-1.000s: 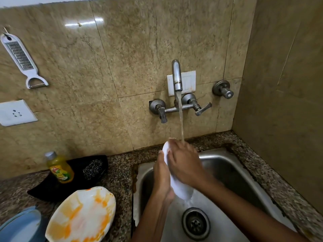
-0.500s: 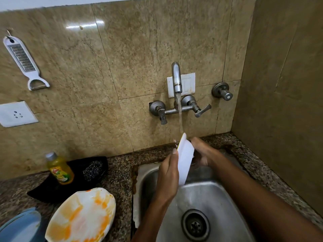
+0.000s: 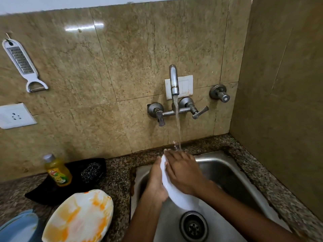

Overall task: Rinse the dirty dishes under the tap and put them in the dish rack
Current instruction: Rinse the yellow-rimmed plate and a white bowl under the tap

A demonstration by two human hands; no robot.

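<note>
While water runs from the tap [image 3: 173, 81], a white plate [image 3: 181, 198] stands on edge over the sink [image 3: 232, 173] | left hand [image 3: 156, 182] grips its back | right hand [image 3: 183, 172] lies flat, fingers spread, on its front.

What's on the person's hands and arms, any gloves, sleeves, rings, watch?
Nothing visible. Both the left hand and right hand are bare, with no gloves and no rings showing. Both forearms are uncovered right to the frame edge: no sleeves, watch or bands in view. The hands look wet from the tap water.
</note>
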